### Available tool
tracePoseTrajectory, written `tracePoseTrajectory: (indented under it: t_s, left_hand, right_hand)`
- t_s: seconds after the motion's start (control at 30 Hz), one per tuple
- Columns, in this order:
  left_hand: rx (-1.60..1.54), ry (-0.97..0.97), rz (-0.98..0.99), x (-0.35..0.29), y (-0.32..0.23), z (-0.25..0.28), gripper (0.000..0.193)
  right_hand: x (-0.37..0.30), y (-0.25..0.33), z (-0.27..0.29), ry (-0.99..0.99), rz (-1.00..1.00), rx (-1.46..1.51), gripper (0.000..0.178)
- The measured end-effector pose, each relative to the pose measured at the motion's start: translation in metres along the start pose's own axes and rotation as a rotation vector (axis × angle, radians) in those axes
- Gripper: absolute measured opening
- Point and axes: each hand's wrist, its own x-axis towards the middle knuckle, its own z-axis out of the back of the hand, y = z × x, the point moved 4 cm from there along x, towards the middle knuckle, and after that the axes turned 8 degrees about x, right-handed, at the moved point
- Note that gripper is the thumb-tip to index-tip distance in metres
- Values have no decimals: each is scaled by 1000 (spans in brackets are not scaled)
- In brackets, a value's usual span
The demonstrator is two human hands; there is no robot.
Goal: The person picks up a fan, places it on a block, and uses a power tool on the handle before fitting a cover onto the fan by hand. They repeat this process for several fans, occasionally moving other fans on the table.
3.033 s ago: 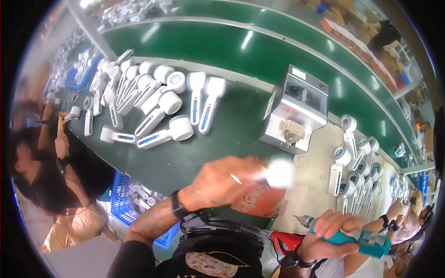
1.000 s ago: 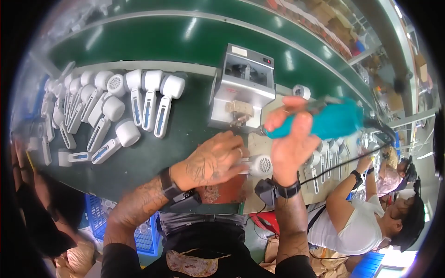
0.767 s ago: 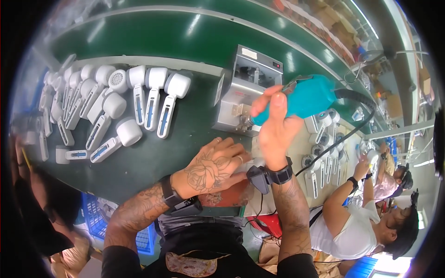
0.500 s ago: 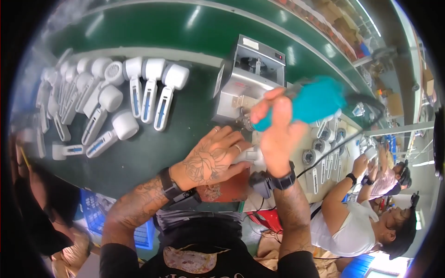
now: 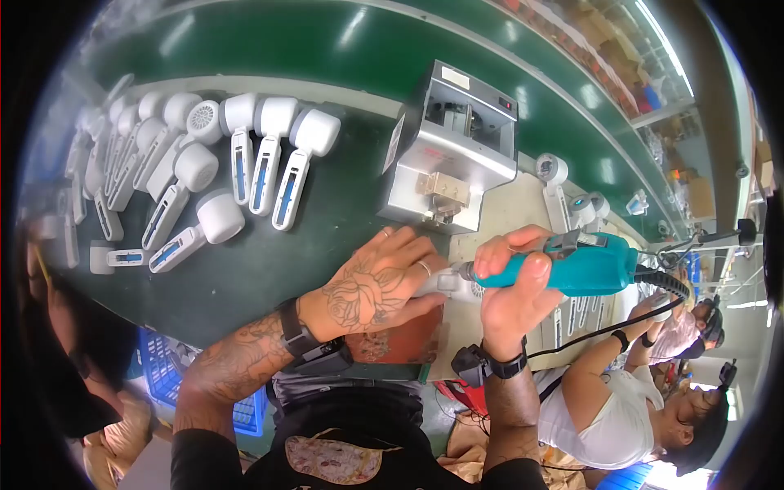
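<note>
My right hand (image 5: 518,282) is closed around a teal electric screwdriver (image 5: 596,265) with a black cord at its rear end. The tool lies almost level, and its nose is at a white handheld fan (image 5: 447,282). My left hand (image 5: 380,286) grips this fan, its fingers over most of it, above a reddish-brown pad (image 5: 396,339) on the bench. Just beyond the hands stands a grey metal screw feeder (image 5: 453,147), its upper part open at the front. I cannot make out a screw on the tip.
Several white handheld fans (image 5: 219,216) with round heads lie at the left of the dark green bench (image 5: 327,204). More fan parts (image 5: 553,171) rest on the pale board at the right. A co-worker in a white shirt (image 5: 604,400) sits there. A blue crate (image 5: 163,367) is below left.
My right hand has brought the screwdriver down and toward me, from beside the screw feeder to the white fan. My left hand keeps its grip in nearly the same place.
</note>
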Motion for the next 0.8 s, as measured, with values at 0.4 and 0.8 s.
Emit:
tracePoseTrajectory:
  t_s: [0.4,0.8]
  left_hand:
    - [33,22,-6,2,2,-1,35]
    - [19,-3,-47,-2,3,4,36]
  right_hand:
    - [3,-11,-4,22,-55,18,40]
    - [54,-22,-41,135,124,38,40]
